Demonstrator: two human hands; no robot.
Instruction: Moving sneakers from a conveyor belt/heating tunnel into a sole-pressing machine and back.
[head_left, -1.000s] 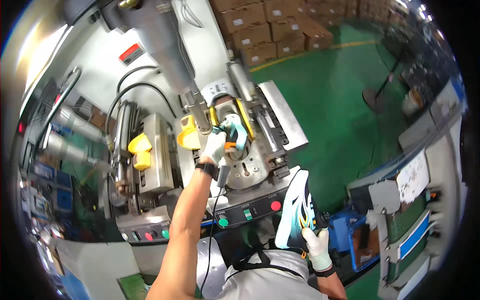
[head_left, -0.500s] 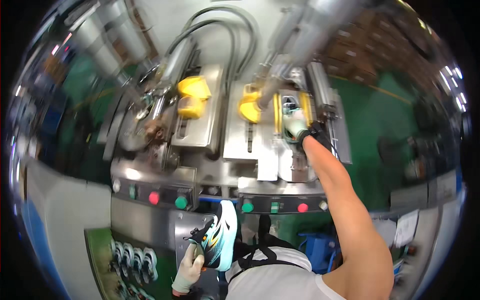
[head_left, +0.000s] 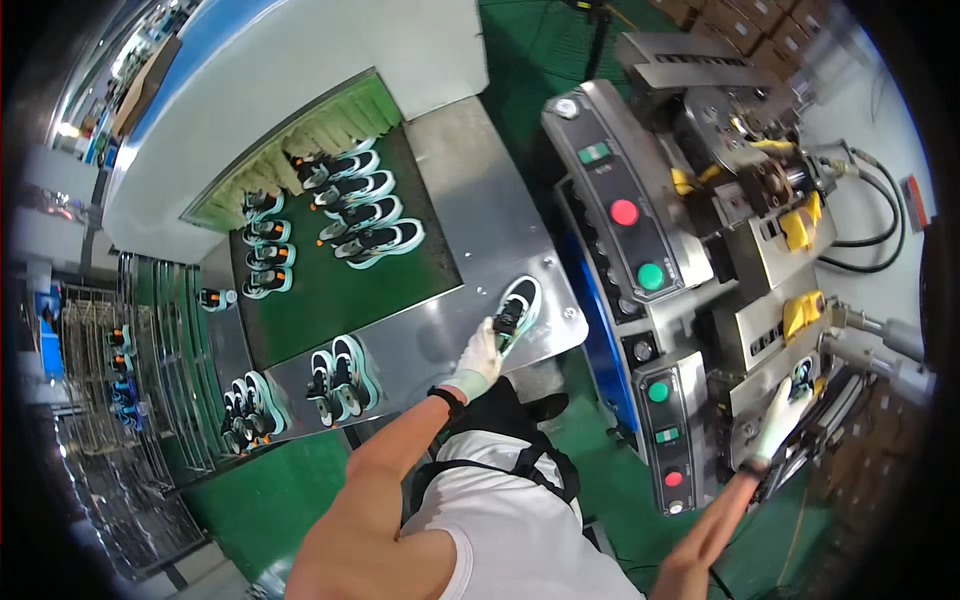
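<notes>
My left hand (head_left: 480, 357), in a white glove, grips the heel end of a black sneaker with a pale mint sole (head_left: 518, 310). This sneaker is at the rounded corner of the metal table (head_left: 425, 345); I cannot tell whether it rests fully on it. Far to the right, my gloved right hand (head_left: 783, 413) has its fingers on another sneaker (head_left: 803, 375), which sits in the pressing machine (head_left: 745, 395). The hand and machine parts hide much of that second sneaker.
Several matching sneakers (head_left: 380, 240) stand in rows on a green conveyor belt (head_left: 350, 310). More sneakers (head_left: 345, 375) line the table's near edge. A control panel (head_left: 630, 190) with red and green buttons fronts the machine. A wire rack (head_left: 95, 350) stands far left.
The view has swung left, bringing the belt and table into sight. My left hand has brought its sneaker to the table corner. My right hand stays at the sneaker in the machine.
</notes>
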